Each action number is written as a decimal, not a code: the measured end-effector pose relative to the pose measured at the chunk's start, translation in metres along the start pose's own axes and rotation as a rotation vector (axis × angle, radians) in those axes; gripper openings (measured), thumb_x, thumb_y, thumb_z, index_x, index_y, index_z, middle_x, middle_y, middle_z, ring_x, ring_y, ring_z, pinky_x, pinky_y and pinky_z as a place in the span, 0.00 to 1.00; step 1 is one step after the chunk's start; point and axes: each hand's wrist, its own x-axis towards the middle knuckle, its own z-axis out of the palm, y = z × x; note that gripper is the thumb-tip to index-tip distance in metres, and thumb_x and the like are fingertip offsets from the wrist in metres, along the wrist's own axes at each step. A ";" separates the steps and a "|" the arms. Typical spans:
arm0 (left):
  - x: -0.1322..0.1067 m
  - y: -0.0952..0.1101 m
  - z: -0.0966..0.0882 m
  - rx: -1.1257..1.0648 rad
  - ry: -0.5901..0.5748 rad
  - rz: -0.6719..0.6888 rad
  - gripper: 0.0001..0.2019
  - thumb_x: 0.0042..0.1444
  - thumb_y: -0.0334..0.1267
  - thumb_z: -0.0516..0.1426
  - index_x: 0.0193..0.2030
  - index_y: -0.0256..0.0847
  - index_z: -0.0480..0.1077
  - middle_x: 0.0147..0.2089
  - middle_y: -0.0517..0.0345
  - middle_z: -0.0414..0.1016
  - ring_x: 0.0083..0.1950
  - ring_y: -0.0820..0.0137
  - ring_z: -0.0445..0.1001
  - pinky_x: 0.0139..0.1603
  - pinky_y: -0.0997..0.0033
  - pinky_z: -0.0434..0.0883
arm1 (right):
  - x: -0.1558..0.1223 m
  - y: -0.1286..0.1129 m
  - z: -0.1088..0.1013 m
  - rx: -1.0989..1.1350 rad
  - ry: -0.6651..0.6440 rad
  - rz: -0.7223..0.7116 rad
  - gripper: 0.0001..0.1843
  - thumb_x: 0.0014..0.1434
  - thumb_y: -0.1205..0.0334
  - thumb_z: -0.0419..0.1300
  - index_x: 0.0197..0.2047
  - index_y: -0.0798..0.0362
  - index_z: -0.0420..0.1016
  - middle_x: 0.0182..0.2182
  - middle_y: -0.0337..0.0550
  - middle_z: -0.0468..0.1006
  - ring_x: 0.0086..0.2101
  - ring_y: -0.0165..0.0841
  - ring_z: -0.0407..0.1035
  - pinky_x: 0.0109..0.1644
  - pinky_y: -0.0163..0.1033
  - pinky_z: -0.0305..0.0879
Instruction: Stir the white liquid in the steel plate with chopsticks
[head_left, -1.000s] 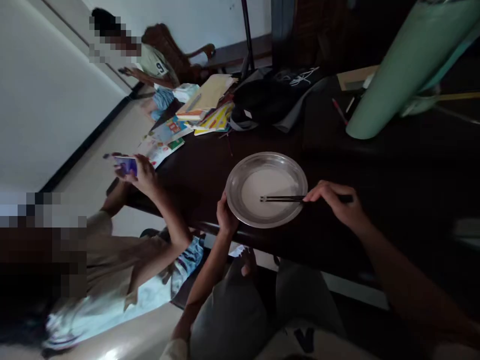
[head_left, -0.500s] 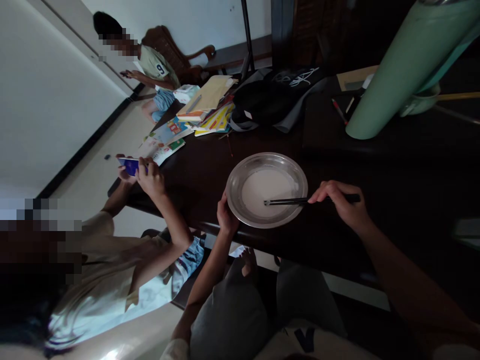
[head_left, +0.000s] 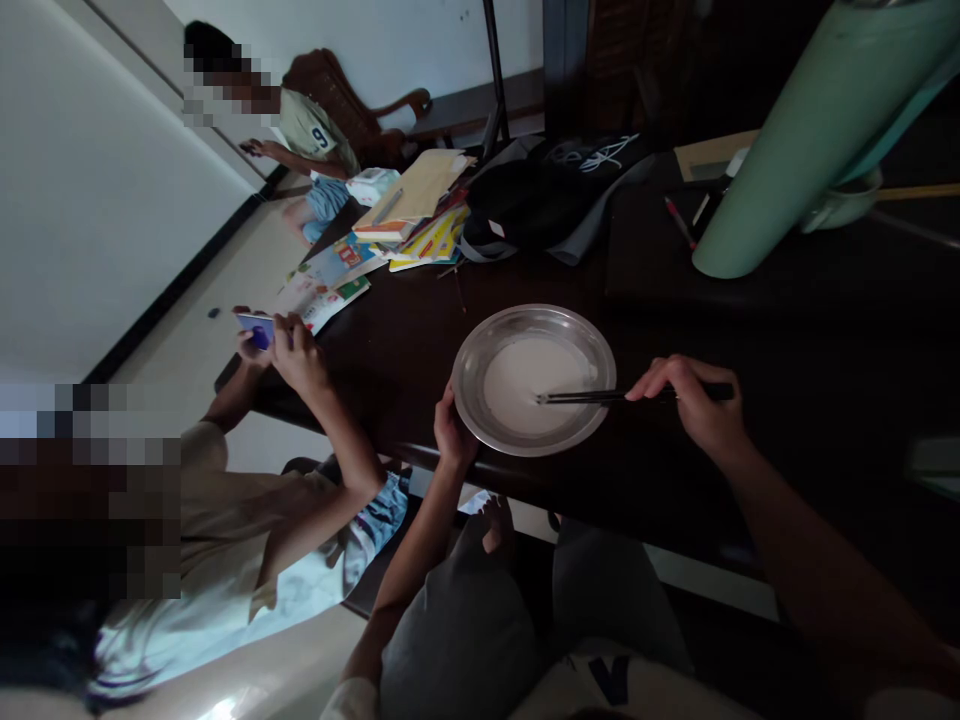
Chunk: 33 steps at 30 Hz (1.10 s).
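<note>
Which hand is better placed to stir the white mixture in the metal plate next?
Right. The right hand holds the chopsticks in its grip, their tips in the white mixture. The left hand is clamped on the near rim of the metal plate, probably best left steadying it.

A dark "6" stands on the pale shirt (head_left: 315, 125) of the person seated far back. A dark "V" marks the wearer's own top (head_left: 611, 680). White script on the black bag (head_left: 540, 200) and the book covers (head_left: 337, 265) cannot be read.
</note>
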 end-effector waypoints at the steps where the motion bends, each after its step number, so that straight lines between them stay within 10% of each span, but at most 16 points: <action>1: 0.000 0.000 0.000 -0.001 0.007 0.004 0.11 0.58 0.48 0.63 0.42 0.47 0.84 0.43 0.54 0.87 0.57 0.53 0.85 0.60 0.58 0.80 | -0.001 0.000 0.002 0.016 -0.030 0.014 0.30 0.76 0.37 0.63 0.26 0.44 0.82 0.26 0.40 0.88 0.29 0.39 0.84 0.42 0.48 0.79; 7: 0.000 0.001 0.000 0.047 0.032 0.006 0.12 0.59 0.49 0.64 0.42 0.47 0.84 0.44 0.54 0.87 0.56 0.54 0.85 0.60 0.59 0.80 | -0.005 0.001 0.014 -0.059 -0.279 -0.087 0.21 0.77 0.44 0.64 0.35 0.43 0.88 0.39 0.42 0.93 0.39 0.39 0.87 0.47 0.46 0.80; 17: -0.002 0.002 0.003 -0.001 0.027 -0.020 0.10 0.61 0.45 0.61 0.43 0.47 0.83 0.41 0.55 0.86 0.54 0.54 0.85 0.60 0.58 0.80 | 0.001 -0.001 -0.002 0.001 0.036 0.020 0.31 0.75 0.37 0.64 0.24 0.44 0.79 0.25 0.42 0.87 0.29 0.41 0.82 0.41 0.51 0.78; 25: 0.000 0.002 0.002 0.045 0.042 0.008 0.13 0.59 0.49 0.64 0.44 0.47 0.84 0.42 0.55 0.87 0.56 0.54 0.84 0.62 0.59 0.78 | -0.003 -0.002 0.010 -0.060 -0.284 0.017 0.25 0.75 0.36 0.64 0.32 0.43 0.87 0.38 0.43 0.92 0.37 0.40 0.85 0.47 0.49 0.80; 33: 0.000 0.001 0.001 0.005 0.014 0.019 0.11 0.59 0.47 0.64 0.42 0.46 0.84 0.42 0.55 0.87 0.54 0.55 0.85 0.61 0.59 0.79 | 0.003 0.000 -0.005 0.026 0.034 0.063 0.29 0.74 0.35 0.65 0.28 0.47 0.81 0.27 0.42 0.86 0.25 0.34 0.75 0.26 0.39 0.68</action>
